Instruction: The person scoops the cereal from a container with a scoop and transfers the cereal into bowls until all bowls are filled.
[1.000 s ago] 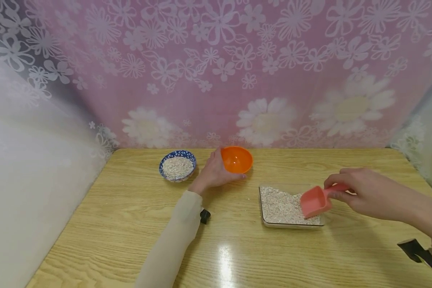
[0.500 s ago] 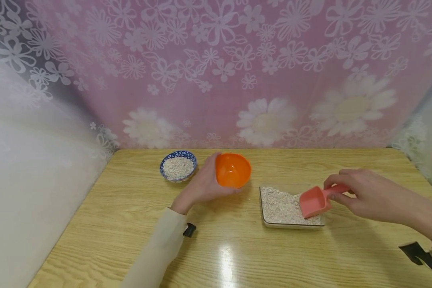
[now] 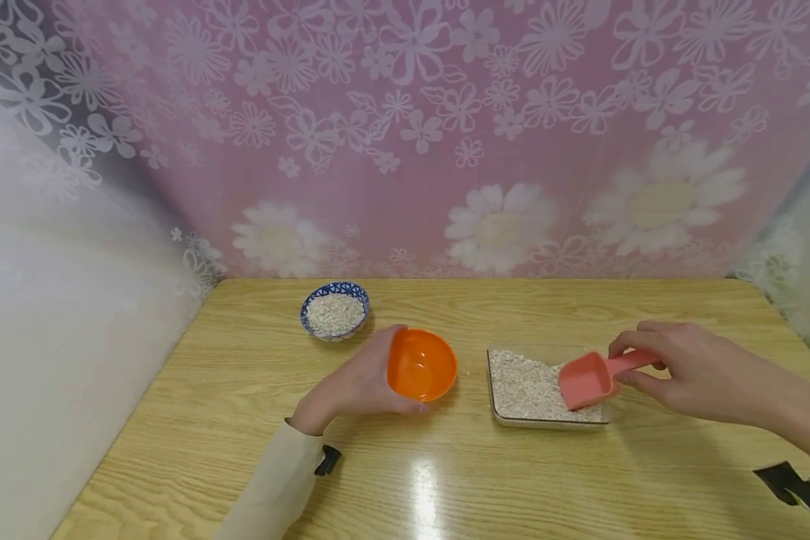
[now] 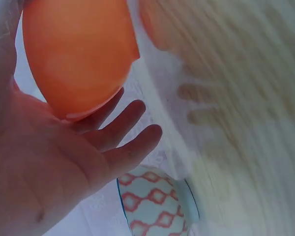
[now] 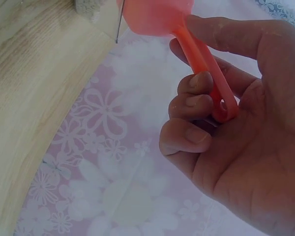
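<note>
Left hand, spread wide, holds orange bowl; right hand pinches scoop.

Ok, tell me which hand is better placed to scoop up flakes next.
Right, I'd judge: the right hand holds the scoop at the flakes in the dish, while the left hand holds the orange bowl.

Gap right of orange bowl, tray beyond
</note>
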The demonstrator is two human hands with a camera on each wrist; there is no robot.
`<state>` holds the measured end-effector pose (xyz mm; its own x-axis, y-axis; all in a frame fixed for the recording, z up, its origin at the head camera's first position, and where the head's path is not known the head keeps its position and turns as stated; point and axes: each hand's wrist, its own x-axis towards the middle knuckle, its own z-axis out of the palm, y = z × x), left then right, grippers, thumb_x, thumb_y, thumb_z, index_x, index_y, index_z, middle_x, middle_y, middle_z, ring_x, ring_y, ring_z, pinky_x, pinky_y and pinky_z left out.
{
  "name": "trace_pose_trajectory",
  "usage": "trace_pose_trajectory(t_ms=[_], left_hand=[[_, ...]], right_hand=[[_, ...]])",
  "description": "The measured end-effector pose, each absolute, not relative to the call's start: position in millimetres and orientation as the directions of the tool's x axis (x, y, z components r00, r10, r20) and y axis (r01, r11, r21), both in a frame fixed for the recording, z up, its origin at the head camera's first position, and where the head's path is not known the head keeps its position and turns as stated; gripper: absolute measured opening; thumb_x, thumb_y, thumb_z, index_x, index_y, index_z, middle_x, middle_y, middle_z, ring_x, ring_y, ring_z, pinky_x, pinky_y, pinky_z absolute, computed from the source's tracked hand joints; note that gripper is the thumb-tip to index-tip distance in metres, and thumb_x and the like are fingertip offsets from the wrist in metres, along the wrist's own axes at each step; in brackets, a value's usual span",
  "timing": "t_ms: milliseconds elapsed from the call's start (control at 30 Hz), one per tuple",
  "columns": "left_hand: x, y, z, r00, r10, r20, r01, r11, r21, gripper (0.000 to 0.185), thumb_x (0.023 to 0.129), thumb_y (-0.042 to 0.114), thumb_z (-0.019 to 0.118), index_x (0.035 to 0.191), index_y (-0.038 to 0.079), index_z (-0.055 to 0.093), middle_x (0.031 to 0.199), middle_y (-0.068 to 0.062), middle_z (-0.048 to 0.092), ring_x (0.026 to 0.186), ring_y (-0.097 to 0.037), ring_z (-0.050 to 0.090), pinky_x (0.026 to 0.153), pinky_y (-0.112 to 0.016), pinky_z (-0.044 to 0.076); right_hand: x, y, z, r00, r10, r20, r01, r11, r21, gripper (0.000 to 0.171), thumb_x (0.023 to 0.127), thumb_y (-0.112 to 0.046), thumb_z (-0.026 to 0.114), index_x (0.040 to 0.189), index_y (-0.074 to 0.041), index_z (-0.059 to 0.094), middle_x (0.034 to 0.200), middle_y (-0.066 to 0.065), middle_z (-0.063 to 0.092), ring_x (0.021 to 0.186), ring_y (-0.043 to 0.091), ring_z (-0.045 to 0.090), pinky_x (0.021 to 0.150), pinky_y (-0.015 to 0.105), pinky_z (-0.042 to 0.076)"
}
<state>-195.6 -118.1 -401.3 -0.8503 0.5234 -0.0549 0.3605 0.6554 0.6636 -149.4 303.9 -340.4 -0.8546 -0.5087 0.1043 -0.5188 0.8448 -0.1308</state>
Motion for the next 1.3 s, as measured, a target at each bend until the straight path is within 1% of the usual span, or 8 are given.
trace_pose_trajectory(t_ms=[233, 333, 467, 633, 767, 900, 1100, 1300], left_hand=[[-192, -127, -398, -0.834, 0.533, -0.147, 0.333, 0.697, 0.635, 0.125, 0.069, 0.048, 0.09, 0.162, 0.005, 0.018, 0.162, -0.014, 0.034, 0.14, -0.031, 0.045, 0.112, -0.054, 0.045], [-190, -126, -391, -0.836, 0.522, -0.172, 0.336, 0.733, 0.592, 0.125, 0.071, 0.052, 0.089, 0.163, 0.009, 0.015, 0.164, -0.012, 0.03, 0.143, -0.033, 0.042, 0.113, -0.055, 0.044], [-184, -115, -381, -0.857, 0.511, -0.072, 0.39, 0.733, 0.557, 0.121, 0.073, 0.055, 0.087, 0.164, 0.017, 0.017, 0.163, -0.009, 0.031, 0.145, -0.032, 0.038, 0.113, -0.055, 0.044], [-172, -85, -368, -0.85, 0.517, 0.099, 0.459, 0.638, 0.618, 0.109, 0.08, 0.054, 0.084, 0.164, 0.027, 0.02, 0.162, -0.004, 0.033, 0.143, -0.027, 0.041, 0.109, -0.051, 0.048], [-166, -60, -367, -0.829, 0.549, 0.107, 0.474, 0.587, 0.656, 0.102, 0.085, 0.056, 0.079, 0.163, 0.031, 0.018, 0.162, 0.0, 0.033, 0.146, -0.024, 0.04, 0.113, -0.049, 0.046], [-164, -40, -372, -0.824, 0.562, 0.068, 0.458, 0.591, 0.665, 0.101, 0.086, 0.06, 0.075, 0.164, 0.034, 0.016, 0.162, 0.001, 0.031, 0.144, -0.023, 0.043, 0.111, -0.049, 0.048], [-159, -15, -378, -0.839, 0.544, 0.021, 0.404, 0.597, 0.693, 0.104, 0.085, 0.06, 0.076, 0.164, 0.034, 0.014, 0.166, 0.001, 0.026, 0.148, -0.023, 0.039, 0.113, -0.048, 0.047], [-150, 6, -387, -0.859, 0.513, 0.004, 0.369, 0.611, 0.701, 0.113, 0.082, 0.062, 0.079, 0.165, 0.027, 0.011, 0.165, -0.003, 0.024, 0.145, -0.023, 0.041, 0.112, -0.041, 0.048]], right_hand=[[-150, 303, -344, -0.841, -0.522, 0.144, -0.54, 0.831, -0.135, 0.023, 0.082, -0.023, 0.086, 0.1, -0.024, 0.072, 0.084, -0.017, 0.058, 0.067, -0.008, 0.045, 0.057, 0.021, 0.039], [-150, 303, -346, -0.829, -0.533, 0.169, -0.556, 0.82, -0.136, 0.024, 0.081, -0.022, 0.087, 0.099, -0.025, 0.071, 0.083, -0.018, 0.057, 0.067, -0.009, 0.044, 0.056, 0.021, 0.038], [-150, 303, -346, -0.822, -0.541, 0.18, -0.565, 0.814, -0.134, 0.024, 0.081, -0.02, 0.087, 0.099, -0.025, 0.071, 0.083, -0.018, 0.057, 0.067, -0.01, 0.044, 0.056, 0.021, 0.038], [-150, 304, -347, -0.809, -0.551, 0.205, -0.58, 0.804, -0.132, 0.027, 0.079, -0.019, 0.088, 0.098, -0.026, 0.071, 0.083, -0.02, 0.056, 0.069, -0.008, 0.051, 0.057, 0.021, 0.04], [-149, 305, -347, -0.8, -0.556, 0.225, -0.59, 0.796, -0.135, 0.029, 0.077, -0.018, 0.089, 0.097, -0.027, 0.071, 0.083, -0.022, 0.056, 0.071, -0.006, 0.055, 0.057, 0.021, 0.041], [-149, 304, -348, -0.806, -0.552, 0.216, -0.585, 0.797, -0.146, 0.027, 0.079, -0.018, 0.088, 0.098, -0.027, 0.071, 0.084, -0.021, 0.058, 0.073, -0.004, 0.058, 0.058, 0.022, 0.043], [-149, 303, -348, -0.816, -0.542, 0.201, -0.572, 0.806, -0.153, 0.025, 0.08, -0.021, 0.087, 0.099, -0.026, 0.071, 0.087, -0.02, 0.061, 0.075, 0.002, 0.063, 0.059, 0.023, 0.047], [-148, 305, -347, -0.813, -0.542, 0.215, -0.575, 0.805, -0.144, 0.027, 0.078, -0.02, 0.088, 0.098, -0.026, 0.071, 0.086, -0.02, 0.06, 0.074, 0.001, 0.062, 0.059, 0.023, 0.047]])
